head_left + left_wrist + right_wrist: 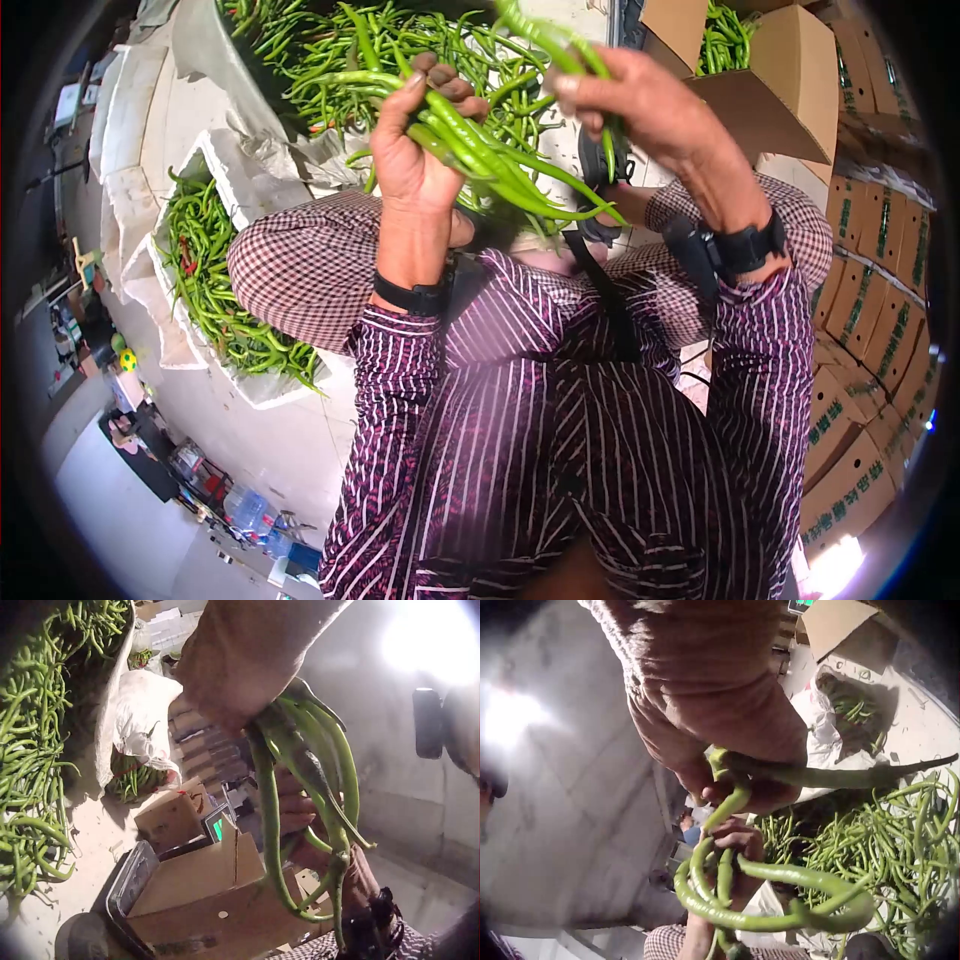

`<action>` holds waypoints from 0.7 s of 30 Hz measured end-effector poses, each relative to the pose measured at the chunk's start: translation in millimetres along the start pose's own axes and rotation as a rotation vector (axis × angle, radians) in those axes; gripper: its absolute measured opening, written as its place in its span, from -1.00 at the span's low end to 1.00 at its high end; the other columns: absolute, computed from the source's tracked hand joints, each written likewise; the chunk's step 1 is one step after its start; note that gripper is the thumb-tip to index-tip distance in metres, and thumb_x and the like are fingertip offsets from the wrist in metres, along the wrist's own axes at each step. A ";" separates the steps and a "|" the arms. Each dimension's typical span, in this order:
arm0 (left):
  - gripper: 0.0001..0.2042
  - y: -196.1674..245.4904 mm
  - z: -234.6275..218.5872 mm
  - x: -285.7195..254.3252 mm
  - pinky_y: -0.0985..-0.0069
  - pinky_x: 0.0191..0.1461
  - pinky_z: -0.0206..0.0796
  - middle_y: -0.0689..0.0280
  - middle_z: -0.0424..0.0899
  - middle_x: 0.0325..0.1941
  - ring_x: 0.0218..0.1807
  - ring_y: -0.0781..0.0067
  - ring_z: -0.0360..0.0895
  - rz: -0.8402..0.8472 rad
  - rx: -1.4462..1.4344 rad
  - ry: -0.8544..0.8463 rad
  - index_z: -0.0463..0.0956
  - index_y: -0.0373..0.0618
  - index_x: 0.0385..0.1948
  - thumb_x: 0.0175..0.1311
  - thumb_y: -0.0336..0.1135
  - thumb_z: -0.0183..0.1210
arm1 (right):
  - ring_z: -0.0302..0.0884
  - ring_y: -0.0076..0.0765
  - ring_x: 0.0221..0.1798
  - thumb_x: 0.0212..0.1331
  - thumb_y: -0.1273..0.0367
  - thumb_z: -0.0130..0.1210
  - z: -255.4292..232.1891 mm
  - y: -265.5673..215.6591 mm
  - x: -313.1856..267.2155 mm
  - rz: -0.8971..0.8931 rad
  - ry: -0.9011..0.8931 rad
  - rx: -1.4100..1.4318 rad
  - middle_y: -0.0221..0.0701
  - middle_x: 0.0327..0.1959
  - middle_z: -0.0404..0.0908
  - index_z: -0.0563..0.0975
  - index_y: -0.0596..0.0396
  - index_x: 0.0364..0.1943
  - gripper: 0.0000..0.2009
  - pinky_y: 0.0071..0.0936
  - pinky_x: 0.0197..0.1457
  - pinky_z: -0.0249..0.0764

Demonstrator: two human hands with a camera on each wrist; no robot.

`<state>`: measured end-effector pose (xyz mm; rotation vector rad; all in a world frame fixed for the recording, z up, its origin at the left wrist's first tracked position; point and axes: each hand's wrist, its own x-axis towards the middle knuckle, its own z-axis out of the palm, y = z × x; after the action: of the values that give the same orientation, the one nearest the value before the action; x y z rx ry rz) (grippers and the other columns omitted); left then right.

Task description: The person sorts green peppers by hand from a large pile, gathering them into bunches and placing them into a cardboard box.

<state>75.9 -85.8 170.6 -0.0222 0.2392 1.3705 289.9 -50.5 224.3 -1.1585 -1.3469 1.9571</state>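
Observation:
In the head view my left hand (415,150) grips a bunch of long green chili peppers (490,165), their tips fanning toward the right. To its right, my right hand (650,105) is raised and pinches a few more chili peppers (545,38) between thumb and fingers. Seen from the left wrist, the gripped peppers (304,750) hang below the hand, with the other hand behind them. From the right wrist, a pepper (840,776) sticks out sideways from the pinching fingers, above the left hand's bunch (772,919).
A large heap of green peppers (330,70) lies on sheeting in front. A white sack (215,150) of peppers stands at the left, and an open cardboard box (770,100) with peppers at the front right. Stacked cartons (875,270) line the right side.

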 end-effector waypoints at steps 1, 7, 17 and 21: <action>-0.81 -1.4 -1.5 0.0 0.53 -0.15 0.25 0.29 0.43 -0.26 -0.25 0.47 0.33 -0.005 0.017 0.001 0.41 -0.23 -0.16 0.21 -0.44 0.07 | 0.27 -0.67 -0.48 0.12 0.16 0.19 5.6 2.2 -0.4 0.028 -0.047 -0.044 -0.55 -0.49 0.44 0.53 0.17 -0.21 -0.65 -0.66 -0.42 0.25; -0.77 -17.3 0.6 0.3 0.36 -0.04 0.50 0.25 0.57 -0.16 -0.10 0.39 0.55 0.051 0.325 0.183 0.42 -0.22 -0.08 0.24 -0.42 0.11 | 0.41 -0.67 -0.33 -0.03 0.29 0.30 38.4 15.6 8.8 0.122 -0.062 -0.103 -0.54 -0.35 0.56 0.58 0.11 -0.19 -0.69 -0.66 -0.22 0.32; -0.82 -20.2 -10.5 2.3 0.53 -0.34 0.52 0.27 0.59 -0.31 -0.36 0.45 0.58 0.044 0.455 0.338 0.46 -0.19 -0.21 0.24 -0.33 0.18 | 0.40 -0.60 -0.39 -0.11 0.30 0.32 34.5 31.2 13.0 0.102 -0.186 0.007 -0.54 -0.43 0.55 0.58 0.12 -0.22 -0.67 -0.61 -0.31 0.30; -0.80 -12.4 -19.1 3.0 0.40 -0.17 0.54 0.23 0.63 -0.23 -0.24 0.38 0.59 -0.001 0.421 0.299 0.51 -0.23 -0.20 0.26 -0.31 0.17 | 0.46 -0.56 -0.34 -0.03 0.41 0.24 27.0 43.0 21.0 0.155 -0.191 0.161 -0.46 -0.38 0.58 0.56 0.18 -0.19 -0.72 -0.61 -0.24 0.36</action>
<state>85.5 -88.3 149.8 0.1247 0.7739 1.2900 258.9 -64.6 181.2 -1.0487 -1.1945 2.2912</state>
